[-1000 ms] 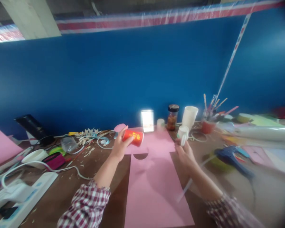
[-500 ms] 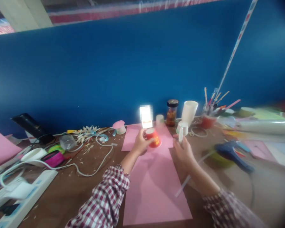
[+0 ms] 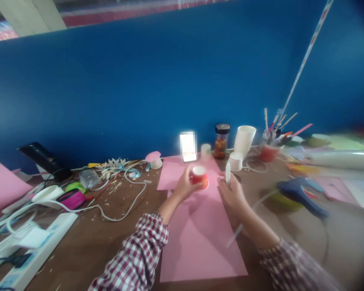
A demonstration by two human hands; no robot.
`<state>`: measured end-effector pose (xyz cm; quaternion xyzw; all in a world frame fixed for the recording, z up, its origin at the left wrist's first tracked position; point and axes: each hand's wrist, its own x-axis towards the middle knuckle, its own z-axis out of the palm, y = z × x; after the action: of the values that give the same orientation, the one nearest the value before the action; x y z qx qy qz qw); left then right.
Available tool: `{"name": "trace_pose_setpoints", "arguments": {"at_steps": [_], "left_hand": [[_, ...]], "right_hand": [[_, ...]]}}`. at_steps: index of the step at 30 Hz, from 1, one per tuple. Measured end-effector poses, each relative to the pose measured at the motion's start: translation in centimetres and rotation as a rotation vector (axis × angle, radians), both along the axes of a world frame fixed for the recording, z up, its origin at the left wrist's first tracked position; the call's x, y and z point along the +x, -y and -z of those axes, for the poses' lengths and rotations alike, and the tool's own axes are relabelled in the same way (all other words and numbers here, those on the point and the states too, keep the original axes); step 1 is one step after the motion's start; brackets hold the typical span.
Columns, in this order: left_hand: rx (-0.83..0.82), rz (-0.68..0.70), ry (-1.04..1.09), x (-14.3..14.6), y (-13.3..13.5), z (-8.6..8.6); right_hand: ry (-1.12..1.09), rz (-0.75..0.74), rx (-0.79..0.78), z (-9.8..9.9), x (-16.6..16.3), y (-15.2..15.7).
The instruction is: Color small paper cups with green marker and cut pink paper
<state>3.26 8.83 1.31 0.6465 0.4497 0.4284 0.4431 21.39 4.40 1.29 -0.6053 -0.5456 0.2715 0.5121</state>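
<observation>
My left hand [image 3: 185,184] is wrapped round a small red paper cup [image 3: 199,177] that stands upside down on a pink paper sheet [image 3: 197,234], its white base facing up. Just right of the cup, my right hand [image 3: 230,193] grips a white stick-shaped tool [image 3: 227,171] held upright; a thin white cord [image 3: 239,232] trails from the hand toward me. Both sleeves are red and white plaid. A second pink sheet [image 3: 172,171] lies under the cup's far side.
Along the blue wall stand a lit phone [image 3: 188,146], a dark jar [image 3: 221,141], white cups [image 3: 244,140] and a red pot of brushes [image 3: 268,151]. A blue glue gun [image 3: 300,194] lies to the right. Cables, a power strip [image 3: 33,250] and scraps clutter the left.
My left hand carried the red cup rightward from the left of the sheet, turned it mouth down and set it on the pink paper. The right hand stayed nearly in place.
</observation>
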Motion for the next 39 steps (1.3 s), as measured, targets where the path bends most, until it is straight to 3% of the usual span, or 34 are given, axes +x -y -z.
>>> {"name": "trace_pose_setpoints", "arguments": {"at_steps": [5,8,13,17,20,27,35,39], "left_hand": [[0.090,-0.307,-0.061,-3.0,-1.2,-0.3],[0.141,-0.365,-0.123,-4.4,-0.5,-0.3],[0.213,-0.181,-0.301,-4.0,3.3,1.0],[0.398,-0.044,-0.632,-3.5,5.0,2.2],[0.436,-0.064,-0.715,-3.6,4.8,2.4],[0.356,-0.075,-0.755,-3.9,3.6,2.1],[0.460,-0.108,-0.749,-4.5,3.8,2.8],[0.486,-0.024,-0.805,-4.1,4.1,2.5]], "right_hand": [[0.026,0.008,-0.012,0.2,0.0,0.0],[0.048,0.003,-0.015,0.2,-0.1,0.0],[0.090,-0.021,-0.016,0.5,-0.3,-0.1],[0.117,-0.040,-0.011,0.6,-0.5,-0.1],[0.140,-0.037,0.009,0.3,-0.6,-0.3],[0.251,0.003,0.026,-1.3,-0.7,-2.0],[0.176,-0.030,0.065,0.7,-1.1,-2.8],[0.181,-0.061,0.071,0.6,-1.4,-2.7]]}}
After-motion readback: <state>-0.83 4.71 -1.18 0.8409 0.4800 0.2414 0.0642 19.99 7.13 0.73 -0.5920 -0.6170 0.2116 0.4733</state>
